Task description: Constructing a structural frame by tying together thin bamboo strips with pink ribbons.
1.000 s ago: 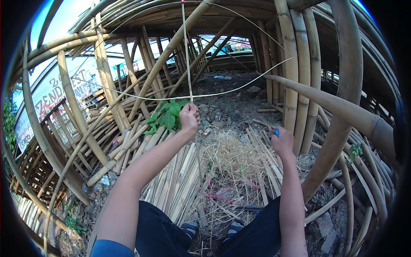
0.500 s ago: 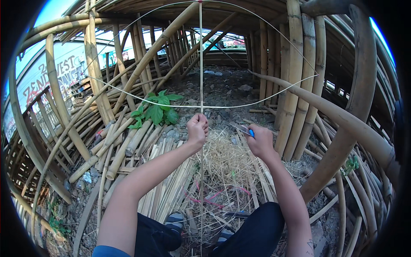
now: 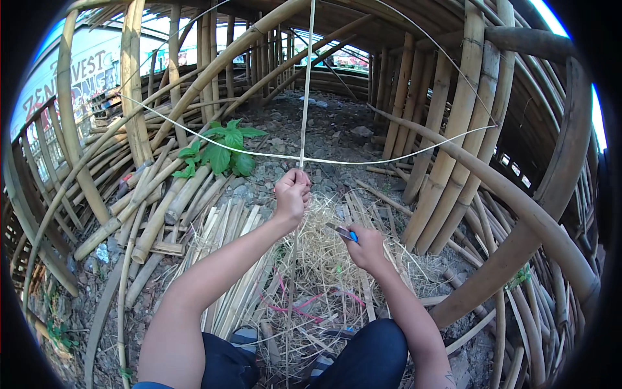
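Observation:
My left hand is closed around the upright bamboo stick of a kite frame, just below where a thin bowed cross stick meets it. The cross stick reaches out to both sides, and a thin line slants up from each of its ends. The frame's top is out of view. The lower part of the upright stick runs down between my knees. My right hand, lower and to the right, grips a knife with a blue part on its handle. Its blade points up and left, apart from the stick.
Bamboo shavings and pink string lie on the ground before me. Split bamboo strips are beside my left forearm. Bamboo posts and a slanting pole stand to the right. A leafy plant grows among poles at left.
The view has shifted, and the kite frame's top has gone out of the picture. My right hand with the knife has moved down and left. My left hand keeps its hold just below the crossing.

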Available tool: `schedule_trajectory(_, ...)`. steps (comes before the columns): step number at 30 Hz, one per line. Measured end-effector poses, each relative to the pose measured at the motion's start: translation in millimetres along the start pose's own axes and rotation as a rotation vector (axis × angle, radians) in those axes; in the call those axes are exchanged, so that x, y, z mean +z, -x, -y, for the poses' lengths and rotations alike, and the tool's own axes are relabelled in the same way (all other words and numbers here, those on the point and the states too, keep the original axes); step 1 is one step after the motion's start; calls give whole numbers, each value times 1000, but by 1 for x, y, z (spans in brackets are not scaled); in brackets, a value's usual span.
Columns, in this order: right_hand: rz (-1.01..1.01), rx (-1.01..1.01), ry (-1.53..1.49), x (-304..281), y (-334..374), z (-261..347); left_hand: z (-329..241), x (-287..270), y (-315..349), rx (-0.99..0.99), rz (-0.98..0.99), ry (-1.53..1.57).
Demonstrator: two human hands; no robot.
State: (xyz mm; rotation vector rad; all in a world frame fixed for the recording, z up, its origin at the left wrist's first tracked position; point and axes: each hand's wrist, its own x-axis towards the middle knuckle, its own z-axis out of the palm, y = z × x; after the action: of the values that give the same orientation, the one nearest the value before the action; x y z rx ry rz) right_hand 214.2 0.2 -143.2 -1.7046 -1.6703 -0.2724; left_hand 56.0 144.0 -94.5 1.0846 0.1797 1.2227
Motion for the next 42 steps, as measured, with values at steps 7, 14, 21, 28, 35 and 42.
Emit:
schedule_trajectory(7,55,166,-47,-2,-2,10,12,-5,0,20,-30,-19)
schedule_trajectory(14,78,161,-77,-48,1,46,28,-13,-8,9,-106,-44)
schedule_trajectory(21,-71,178,-93,-118,4,46,28,-15,-9,69,-128,-97)
schedule_trajectory(28,121,536,-296,-61,132,-49,19,-17,1,39,-82,-72)
schedule_trajectory(35,713,608,-397,35,180,-68,9,-7,12,-49,45,-72)
schedule_trajectory(42,417,780,-1140,73,151,-33,-2,7,15,-59,46,-206)
